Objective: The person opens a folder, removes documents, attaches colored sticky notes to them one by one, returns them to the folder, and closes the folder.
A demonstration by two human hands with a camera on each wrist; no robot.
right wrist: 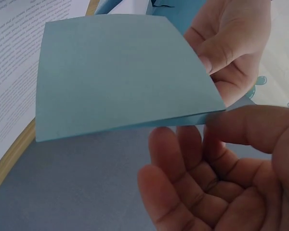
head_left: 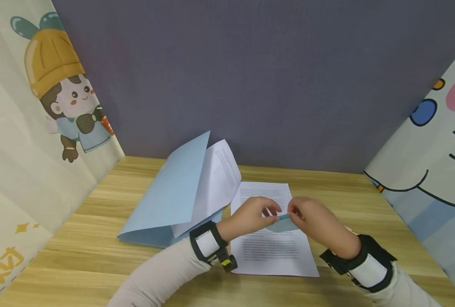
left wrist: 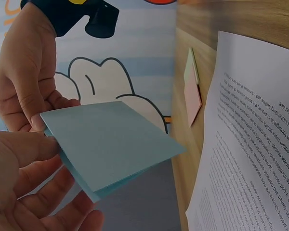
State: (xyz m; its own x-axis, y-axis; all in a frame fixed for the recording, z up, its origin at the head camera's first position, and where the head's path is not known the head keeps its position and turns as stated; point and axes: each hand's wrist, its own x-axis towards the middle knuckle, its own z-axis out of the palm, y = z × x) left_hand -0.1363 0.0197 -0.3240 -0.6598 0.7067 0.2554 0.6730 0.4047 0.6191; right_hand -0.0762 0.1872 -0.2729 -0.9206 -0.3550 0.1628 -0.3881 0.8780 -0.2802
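Observation:
A small square pad of light blue sticky notes (left wrist: 111,144) is held up over a printed sheet (head_left: 269,251), its layers slightly parted along one edge. My left hand (head_left: 252,215) pinches the pad's near edge, thumb on the top face and fingers beneath. At a corner of the same edge, my right hand (head_left: 312,215) pinches it between thumb and index finger. In the right wrist view, the other fingers (right wrist: 168,192) of that hand curl loosely below the pad. Both hands are close together, thumbs near each other.
Left of the sheet, a light blue folder (head_left: 170,187) stands partly open with printed papers (head_left: 221,166) inside. Pink (left wrist: 192,101) and green (left wrist: 190,67) sticky notes lie on the wooden table (head_left: 78,256). A dark grey panel (head_left: 227,85) rises behind, with patterned curtains at both sides.

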